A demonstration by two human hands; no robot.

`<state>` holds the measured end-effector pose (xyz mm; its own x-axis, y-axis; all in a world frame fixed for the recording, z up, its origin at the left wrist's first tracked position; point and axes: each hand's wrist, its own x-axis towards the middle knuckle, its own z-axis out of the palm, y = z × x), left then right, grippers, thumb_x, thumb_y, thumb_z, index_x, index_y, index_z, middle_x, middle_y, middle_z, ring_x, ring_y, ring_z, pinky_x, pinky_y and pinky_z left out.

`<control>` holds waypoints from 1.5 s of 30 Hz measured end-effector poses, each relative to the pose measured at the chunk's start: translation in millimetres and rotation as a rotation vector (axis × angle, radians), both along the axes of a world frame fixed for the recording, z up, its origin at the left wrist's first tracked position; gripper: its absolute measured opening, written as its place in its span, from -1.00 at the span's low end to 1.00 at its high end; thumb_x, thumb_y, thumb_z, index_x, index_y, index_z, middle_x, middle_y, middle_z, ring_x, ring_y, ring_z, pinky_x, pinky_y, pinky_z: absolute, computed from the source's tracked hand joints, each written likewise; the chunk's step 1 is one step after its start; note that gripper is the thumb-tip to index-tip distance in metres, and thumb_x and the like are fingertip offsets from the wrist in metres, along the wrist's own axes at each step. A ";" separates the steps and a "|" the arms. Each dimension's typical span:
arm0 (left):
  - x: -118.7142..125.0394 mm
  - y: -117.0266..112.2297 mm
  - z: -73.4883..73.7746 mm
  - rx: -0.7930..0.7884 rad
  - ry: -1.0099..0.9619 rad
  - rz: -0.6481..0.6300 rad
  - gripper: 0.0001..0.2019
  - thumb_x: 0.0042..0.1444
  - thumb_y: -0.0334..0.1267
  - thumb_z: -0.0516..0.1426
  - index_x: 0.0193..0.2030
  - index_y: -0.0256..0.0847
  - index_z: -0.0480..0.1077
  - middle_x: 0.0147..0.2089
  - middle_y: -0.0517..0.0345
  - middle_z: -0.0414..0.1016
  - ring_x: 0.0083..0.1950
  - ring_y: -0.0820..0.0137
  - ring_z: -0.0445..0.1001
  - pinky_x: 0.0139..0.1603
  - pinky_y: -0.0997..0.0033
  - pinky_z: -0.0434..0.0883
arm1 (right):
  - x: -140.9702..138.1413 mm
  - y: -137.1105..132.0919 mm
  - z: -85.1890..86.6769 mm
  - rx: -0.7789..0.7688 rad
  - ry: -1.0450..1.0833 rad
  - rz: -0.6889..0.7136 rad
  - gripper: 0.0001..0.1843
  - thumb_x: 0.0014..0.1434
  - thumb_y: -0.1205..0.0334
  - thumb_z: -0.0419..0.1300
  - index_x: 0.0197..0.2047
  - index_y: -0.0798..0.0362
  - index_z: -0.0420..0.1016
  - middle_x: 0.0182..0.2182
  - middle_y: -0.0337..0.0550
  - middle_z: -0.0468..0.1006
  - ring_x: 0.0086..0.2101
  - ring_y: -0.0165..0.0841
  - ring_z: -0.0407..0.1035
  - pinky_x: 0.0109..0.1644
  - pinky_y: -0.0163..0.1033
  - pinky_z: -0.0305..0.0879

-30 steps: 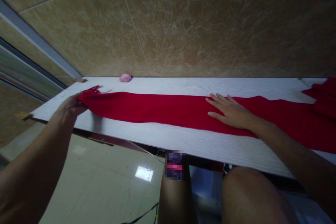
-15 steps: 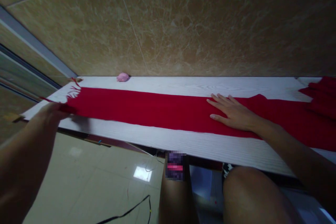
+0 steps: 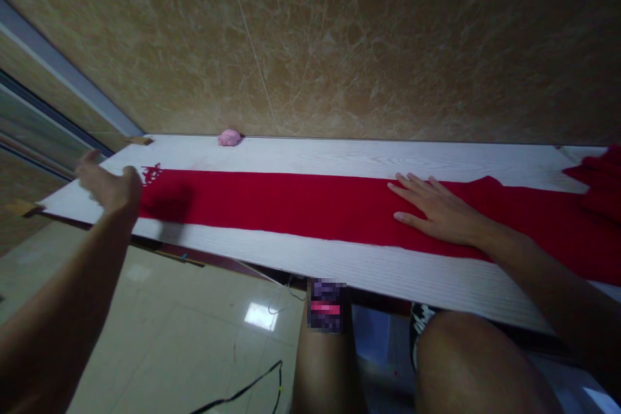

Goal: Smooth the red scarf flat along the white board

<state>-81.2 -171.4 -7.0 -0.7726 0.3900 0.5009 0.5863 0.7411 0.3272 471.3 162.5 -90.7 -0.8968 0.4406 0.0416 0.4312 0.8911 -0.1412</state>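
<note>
A long red scarf (image 3: 291,204) lies stretched along the white tabletop (image 3: 339,155), with fringe at its left end. My right hand (image 3: 431,210) rests flat on it, right of the middle, fingers spread. Over the table's left end, my left hand (image 3: 109,187) is raised just beside the fringe. Its fingers are apart, slightly blurred, and nothing shows in them. A shadow falls on the scarf next to this hand. Part of the fringed end is hidden behind my left hand and wrist. At the far right the scarf gathers in a crumpled heap (image 3: 604,184).
A small pink pig figure (image 3: 229,137) sits at the back edge against the tiled wall (image 3: 363,45). A metal-framed panel (image 3: 63,65) stands at the left. Below the front edge are my knees, a black cord (image 3: 242,388) and the tiled floor (image 3: 160,336).
My left hand has let go of the scarf's fringed end and lifted up and away from it. The fringe now lies bunched on the table. My right hand stays flat on the cloth.
</note>
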 end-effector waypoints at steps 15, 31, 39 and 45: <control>76.2 54.4 -55.2 -0.548 -0.280 -0.322 -0.18 0.42 0.34 -0.19 0.67 0.01 0.12 0.73 -0.04 -0.07 0.72 -0.20 -0.16 0.59 -0.59 -0.14 | 3.5 0.1 -1.2 0.002 0.019 0.024 -0.17 0.51 -0.35 -0.07 0.68 -0.18 0.05 0.62 -0.04 -0.01 0.55 0.12 -0.13 0.57 0.45 -0.13; 56.8 37.6 -47.9 -0.552 -0.305 -0.313 -0.23 0.47 0.21 -0.11 0.68 -0.13 0.06 0.73 -0.16 -0.15 0.72 -0.26 -0.18 0.50 -0.76 -0.22 | 3.4 -6.1 -2.8 0.022 0.021 -0.003 -0.15 0.52 -0.39 -0.17 0.68 -0.17 0.05 0.63 -0.03 -0.04 0.56 0.14 -0.15 0.57 0.50 -0.25; 91.5 48.5 -12.7 -0.521 -0.207 -0.330 -0.18 0.49 0.27 -0.23 0.72 -0.14 -0.07 0.76 -0.11 -0.28 0.73 -0.24 -0.35 0.57 -0.63 -0.25 | -9.9 -16.2 23.8 0.042 0.038 -0.028 -0.14 0.52 -0.40 -0.18 0.68 -0.14 0.04 0.64 -0.04 -0.14 0.57 0.14 -0.24 0.56 0.51 -0.27; 157.8 74.0 -41.4 -0.645 -0.139 -0.670 -0.27 0.50 0.28 -0.21 0.70 0.15 -0.02 0.76 0.15 -0.20 0.74 -0.13 -0.33 0.62 -0.51 -0.21 | -32.5 -32.2 21.4 -0.005 -0.032 0.033 -0.09 0.51 -0.42 -0.18 0.67 -0.04 0.08 0.63 0.05 -0.10 0.56 0.15 -0.22 0.56 0.50 -0.29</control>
